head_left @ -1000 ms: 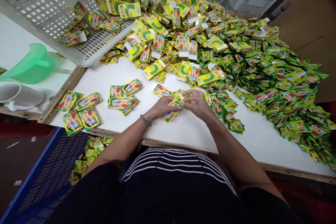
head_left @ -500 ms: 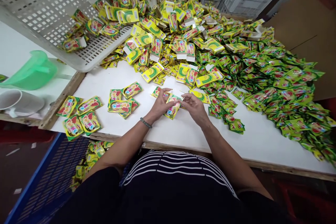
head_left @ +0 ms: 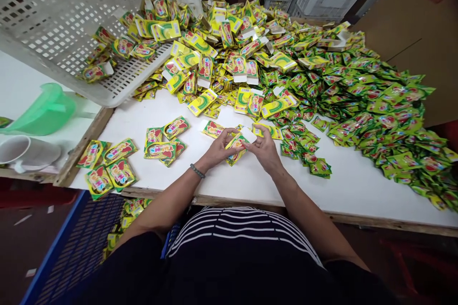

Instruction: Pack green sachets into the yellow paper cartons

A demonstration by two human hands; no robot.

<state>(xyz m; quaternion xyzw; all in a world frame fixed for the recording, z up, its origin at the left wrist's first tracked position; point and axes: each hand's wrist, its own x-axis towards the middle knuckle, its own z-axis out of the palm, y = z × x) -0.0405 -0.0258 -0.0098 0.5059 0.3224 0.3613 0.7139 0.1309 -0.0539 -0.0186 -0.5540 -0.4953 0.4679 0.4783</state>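
Note:
A small yellow-green printed carton [head_left: 236, 144] is between my two hands above the white table, its pale end flap [head_left: 249, 135] raised. My left hand [head_left: 219, 148] grips the carton from the left, thumb across its front. On the other side, my right hand [head_left: 265, 148] has its thumb and fingers closed at the flap end. Just behind my left hand lies another carton [head_left: 212, 128], and a yellow carton [head_left: 272, 131] lies behind my right hand. Small green packets [head_left: 299, 139] are spread right of my right hand.
A heap of cartons [head_left: 205, 69] covers the table's back, merging into a pile of green packets [head_left: 390, 119]. A white perforated crate [head_left: 118, 97] tips in at left. Stacked cartons [head_left: 159, 149], a mug [head_left: 34, 151] and a green scoop [head_left: 46, 112] are leftward. A blue crate [head_left: 71, 248] stands below.
The carton in my hands is tilted differently, and its pale flap now shows raised between them. My right fingers have closed in on that end. The whole view has shifted slightly.

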